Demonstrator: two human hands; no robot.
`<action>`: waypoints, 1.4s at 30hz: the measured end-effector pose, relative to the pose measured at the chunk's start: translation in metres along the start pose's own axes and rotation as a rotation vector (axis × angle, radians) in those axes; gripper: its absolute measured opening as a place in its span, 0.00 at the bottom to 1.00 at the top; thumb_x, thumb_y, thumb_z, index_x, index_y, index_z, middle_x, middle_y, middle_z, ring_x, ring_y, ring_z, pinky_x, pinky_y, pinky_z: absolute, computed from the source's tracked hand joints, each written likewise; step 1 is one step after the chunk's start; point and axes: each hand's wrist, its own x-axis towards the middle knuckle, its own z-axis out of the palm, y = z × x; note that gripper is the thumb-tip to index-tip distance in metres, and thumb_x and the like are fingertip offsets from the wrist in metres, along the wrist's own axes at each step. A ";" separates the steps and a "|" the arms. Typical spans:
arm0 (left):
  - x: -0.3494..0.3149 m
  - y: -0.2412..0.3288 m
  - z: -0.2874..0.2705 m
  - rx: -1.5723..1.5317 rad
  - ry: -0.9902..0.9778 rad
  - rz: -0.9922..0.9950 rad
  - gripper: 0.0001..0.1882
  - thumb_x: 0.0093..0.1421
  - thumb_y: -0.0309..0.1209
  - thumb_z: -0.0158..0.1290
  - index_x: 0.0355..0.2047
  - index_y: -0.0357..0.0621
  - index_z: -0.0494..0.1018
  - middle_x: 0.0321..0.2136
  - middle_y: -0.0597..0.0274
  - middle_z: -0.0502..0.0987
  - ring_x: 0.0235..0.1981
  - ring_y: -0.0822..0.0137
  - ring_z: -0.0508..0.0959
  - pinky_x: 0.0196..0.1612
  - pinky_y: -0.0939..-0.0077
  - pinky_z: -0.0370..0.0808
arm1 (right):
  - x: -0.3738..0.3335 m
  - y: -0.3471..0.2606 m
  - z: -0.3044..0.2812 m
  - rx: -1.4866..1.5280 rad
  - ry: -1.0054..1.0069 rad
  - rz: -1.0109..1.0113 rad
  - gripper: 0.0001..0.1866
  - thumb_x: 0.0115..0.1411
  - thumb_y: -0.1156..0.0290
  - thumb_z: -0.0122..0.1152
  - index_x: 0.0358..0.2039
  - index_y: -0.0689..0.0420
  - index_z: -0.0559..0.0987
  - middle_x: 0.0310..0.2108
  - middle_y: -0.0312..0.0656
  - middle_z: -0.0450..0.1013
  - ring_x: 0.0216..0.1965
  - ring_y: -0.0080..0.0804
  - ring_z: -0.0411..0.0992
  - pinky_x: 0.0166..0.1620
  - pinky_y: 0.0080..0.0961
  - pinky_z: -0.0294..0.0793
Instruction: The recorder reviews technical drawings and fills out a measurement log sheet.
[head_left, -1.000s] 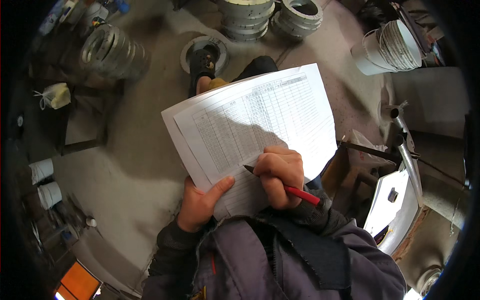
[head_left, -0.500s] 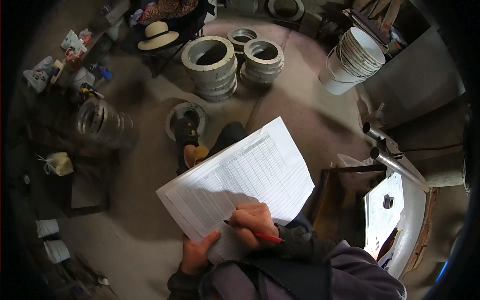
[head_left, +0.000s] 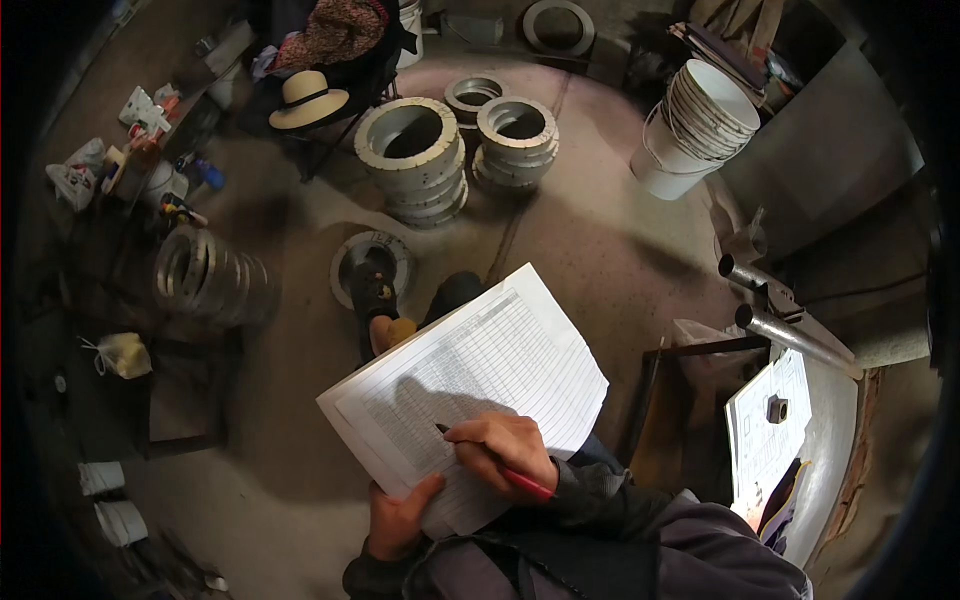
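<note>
A stack of white paper sheets [head_left: 530,365] printed with a table grid rests tilted over my lap. My left hand [head_left: 402,515] grips its lower left edge, the thumb on top and the other fingers hidden beneath. My right hand [head_left: 502,450] is closed around a red pen [head_left: 527,484], its dark tip at the printed rows near the middle of the sheet. The shadow of my hand falls across the grid. Beyond the paper, one of my feet rests by a metal ring [head_left: 398,262] on the floor.
Stacked metal rings [head_left: 410,160] stand ahead, with more rings [head_left: 205,272] at the left. Nested white buckets [head_left: 695,130] are at the far right. Steel pipes [head_left: 795,335] jut out at right, above papers held by a nut [head_left: 777,408]. A straw hat [head_left: 308,100] lies on a chair.
My right hand with the pen has shifted slightly; the tip now lies a little higher and further left on the sheet. The view has tilted, so the surroundings appear lower.
</note>
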 end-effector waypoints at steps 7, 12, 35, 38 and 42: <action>0.000 0.004 0.001 -0.026 0.013 0.044 0.19 0.55 0.23 0.58 0.46 0.30 0.71 0.41 0.55 0.77 0.41 0.66 0.77 0.46 0.73 0.73 | 0.007 -0.011 -0.008 -0.009 0.005 -0.080 0.15 0.45 0.81 0.59 0.37 0.63 0.75 0.31 0.48 0.73 0.31 0.43 0.74 0.34 0.33 0.73; 0.002 0.005 -0.003 0.070 0.014 0.007 0.21 0.51 0.21 0.57 0.47 0.33 0.70 0.43 0.56 0.76 0.43 0.65 0.76 0.48 0.71 0.72 | 0.003 -0.006 -0.009 0.078 -0.016 -0.096 0.14 0.47 0.80 0.57 0.37 0.64 0.75 0.31 0.49 0.72 0.31 0.45 0.74 0.34 0.33 0.73; 0.016 -0.004 -0.010 -0.021 -0.002 0.046 0.18 0.53 0.24 0.61 0.44 0.30 0.72 0.39 0.54 0.78 0.38 0.65 0.78 0.43 0.72 0.75 | 0.005 0.000 -0.005 0.097 -0.044 0.002 0.06 0.61 0.75 0.55 0.39 0.60 0.73 0.28 0.44 0.72 0.28 0.36 0.74 0.32 0.29 0.73; 0.011 -0.001 -0.012 0.017 0.017 0.012 0.18 0.53 0.24 0.61 0.43 0.30 0.73 0.39 0.55 0.78 0.39 0.65 0.78 0.44 0.71 0.75 | 0.003 0.003 -0.001 0.109 -0.097 0.019 0.06 0.62 0.74 0.55 0.38 0.61 0.74 0.27 0.44 0.72 0.25 0.36 0.73 0.31 0.28 0.73; 0.011 -0.001 -0.015 0.037 0.012 0.019 0.17 0.53 0.24 0.60 0.43 0.31 0.73 0.39 0.55 0.79 0.39 0.66 0.78 0.44 0.72 0.74 | 0.001 0.004 0.001 0.134 -0.106 0.018 0.06 0.61 0.74 0.56 0.37 0.62 0.74 0.26 0.44 0.71 0.24 0.36 0.73 0.29 0.27 0.71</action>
